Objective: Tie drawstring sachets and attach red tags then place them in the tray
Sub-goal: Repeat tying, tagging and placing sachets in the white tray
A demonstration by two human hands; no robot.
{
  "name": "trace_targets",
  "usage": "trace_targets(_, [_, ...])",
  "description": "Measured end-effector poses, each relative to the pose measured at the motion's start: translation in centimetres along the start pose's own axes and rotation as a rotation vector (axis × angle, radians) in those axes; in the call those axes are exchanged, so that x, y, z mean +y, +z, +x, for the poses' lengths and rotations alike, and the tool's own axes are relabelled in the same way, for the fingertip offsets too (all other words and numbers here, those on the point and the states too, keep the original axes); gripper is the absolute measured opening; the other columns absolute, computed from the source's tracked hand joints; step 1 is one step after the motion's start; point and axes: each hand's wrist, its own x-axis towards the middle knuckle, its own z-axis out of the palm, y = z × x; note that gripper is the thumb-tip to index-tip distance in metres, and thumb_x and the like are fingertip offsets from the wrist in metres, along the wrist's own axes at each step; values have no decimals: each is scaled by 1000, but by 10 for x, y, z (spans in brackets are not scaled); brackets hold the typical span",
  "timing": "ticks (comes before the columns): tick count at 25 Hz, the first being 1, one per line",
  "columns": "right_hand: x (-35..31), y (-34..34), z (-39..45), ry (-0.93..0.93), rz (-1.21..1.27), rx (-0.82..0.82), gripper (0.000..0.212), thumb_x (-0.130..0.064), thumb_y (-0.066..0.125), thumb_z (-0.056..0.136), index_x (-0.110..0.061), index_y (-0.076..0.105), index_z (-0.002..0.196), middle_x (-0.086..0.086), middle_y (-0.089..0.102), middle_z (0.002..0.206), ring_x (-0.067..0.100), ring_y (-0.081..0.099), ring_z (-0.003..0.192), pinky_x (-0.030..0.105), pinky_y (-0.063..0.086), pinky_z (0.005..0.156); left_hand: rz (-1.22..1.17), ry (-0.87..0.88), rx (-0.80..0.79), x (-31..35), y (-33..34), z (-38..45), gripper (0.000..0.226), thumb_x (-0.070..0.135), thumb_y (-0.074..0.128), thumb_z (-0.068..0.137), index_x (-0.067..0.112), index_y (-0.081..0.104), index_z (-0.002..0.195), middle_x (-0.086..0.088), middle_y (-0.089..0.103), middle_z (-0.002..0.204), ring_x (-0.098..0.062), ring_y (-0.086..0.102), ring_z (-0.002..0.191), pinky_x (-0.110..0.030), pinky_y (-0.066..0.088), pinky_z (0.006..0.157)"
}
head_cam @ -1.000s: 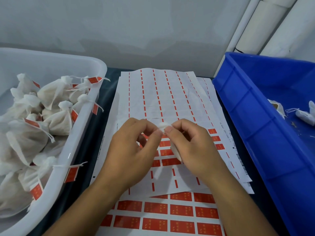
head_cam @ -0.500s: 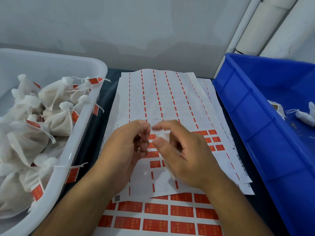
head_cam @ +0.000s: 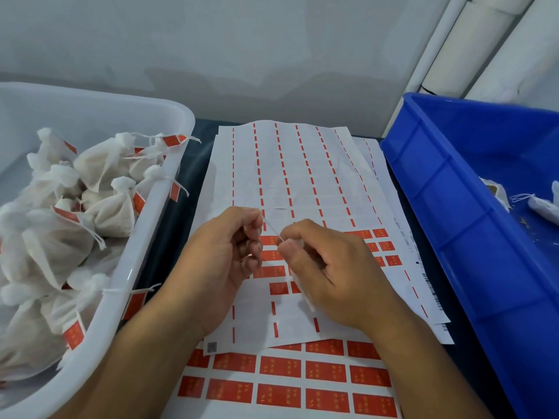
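Note:
My left hand [head_cam: 223,261] and my right hand [head_cam: 329,270] meet above the sticker sheet [head_cam: 290,182]. A thin white drawstring [head_cam: 271,228] runs taut between them, pinched at each end by thumb and fingers. My right hand also grips a small white sachet [head_cam: 308,300], mostly hidden under the palm, with only its lower end showing. Red tags [head_cam: 278,288] remain in the sheet's lower rows. The white tray [head_cam: 145,237] on the left holds several tied sachets [head_cam: 112,207] with red tags.
A blue bin [head_cam: 453,213] stands on the right with a few untied sachets [head_cam: 541,207] inside. A second sheet of red tags [head_cam: 281,388] lies nearest me, partly under the top sheet. A grey wall runs behind the table.
My hands have moved slightly apart and the drawstring now stretches taut between them. The sachet has slipped further under my right palm.

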Motion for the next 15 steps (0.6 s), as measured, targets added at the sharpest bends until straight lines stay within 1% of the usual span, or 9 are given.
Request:
trace_targets(3, [3, 0, 0, 24, -35, 31, 27, -72, 35, 94, -51, 47, 105, -34, 55, 80, -4, 63, 85, 8, 42, 65, 11, 30, 26, 0, 1, -2, 34, 21, 60, 94, 23, 69, 61, 3, 53, 63, -6, 50, 54, -20, 46, 52])
trace_targets(5, [5, 0, -1, 55, -59, 53, 26, -73, 38, 94, -50, 47, 103, -34, 55, 79, -7, 62, 84, 7, 41, 65, 156, 53, 54, -1, 1, -1, 34, 27, 60, 95, 24, 69, 63, 5, 56, 62, -7, 52, 54, -23, 47, 56])
trace_targets(7, [7, -2, 0, 102, -60, 99, 31, -78, 37, 92, -49, 46, 100, -32, 56, 78, -11, 62, 84, 5, 42, 61, 331, 77, 91, -2, 0, 1, 27, 42, 58, 97, 32, 72, 77, 10, 64, 66, -6, 62, 56, -18, 48, 56])
trace_targets(9, [10, -5, 1, 175, -55, 165, 35, -77, 40, 88, -43, 46, 96, -27, 60, 80, -8, 64, 83, 7, 46, 58, 555, 136, 165, -5, -4, 5, 17, 56, 53, 97, 43, 65, 94, 16, 69, 81, -1, 69, 66, -10, 47, 47])
trace_targets(10, [12, -6, 1, 211, -59, 202, 35, -74, 43, 88, -41, 46, 96, -25, 60, 81, -3, 66, 80, 8, 47, 58, 734, 178, 210, -7, -6, 7, 13, 59, 53, 95, 48, 58, 101, 20, 67, 88, -3, 69, 70, -8, 44, 43])
trace_targets(11, [14, -7, 2, 248, -65, 239, 34, -72, 46, 88, -40, 47, 98, -25, 60, 82, 1, 66, 74, 8, 46, 59, 944, 229, 254, -10, -10, 9, 16, 59, 54, 94, 52, 50, 108, 24, 62, 98, -5, 67, 72, -7, 43, 45])
trace_targets(13, [16, -8, 2, 313, -52, 303, 35, -71, 50, 88, -39, 47, 101, -28, 57, 84, 1, 64, 71, 11, 46, 60, 1333, 330, 337, -18, -22, 13, 40, 58, 57, 92, 53, 39, 127, 17, 53, 122, -4, 56, 86, -12, 40, 55])
trace_targets(14, [18, -9, 3, 341, -33, 328, 35, -70, 51, 88, -39, 47, 104, -29, 57, 84, 0, 64, 71, 12, 45, 60, 1439, 360, 370, -21, -27, 15, 47, 58, 58, 92, 51, 36, 133, 12, 50, 131, -5, 51, 93, -16, 40, 59])
trace_targets(15, [20, -9, 3, 363, -16, 341, 35, -70, 53, 88, -40, 47, 106, -30, 56, 85, -1, 63, 71, 11, 45, 59, 1485, 369, 390, -23, -30, 16, 52, 58, 57, 92, 49, 34, 138, 8, 48, 137, -8, 51, 98, -20, 45, 63])
